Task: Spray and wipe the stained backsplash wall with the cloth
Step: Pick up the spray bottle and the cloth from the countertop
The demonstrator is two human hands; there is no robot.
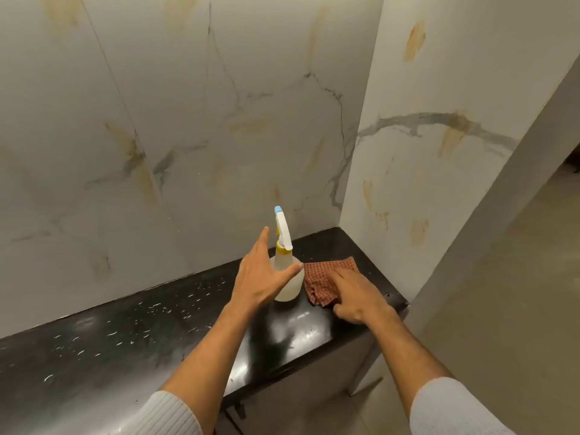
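No text, label, brand, number or sign is showing readably anywhere: the spray bottle [286,271] is standing with a plain, unmarked body, the checked cloth [323,284] is carrying only its woven pattern, and the wall [194,120] and black counter [125,334] are bearing only veins, stains and specks

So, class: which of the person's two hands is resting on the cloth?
The right hand, pressed onto the checked cloth; the left hand is open by the spray bottle.
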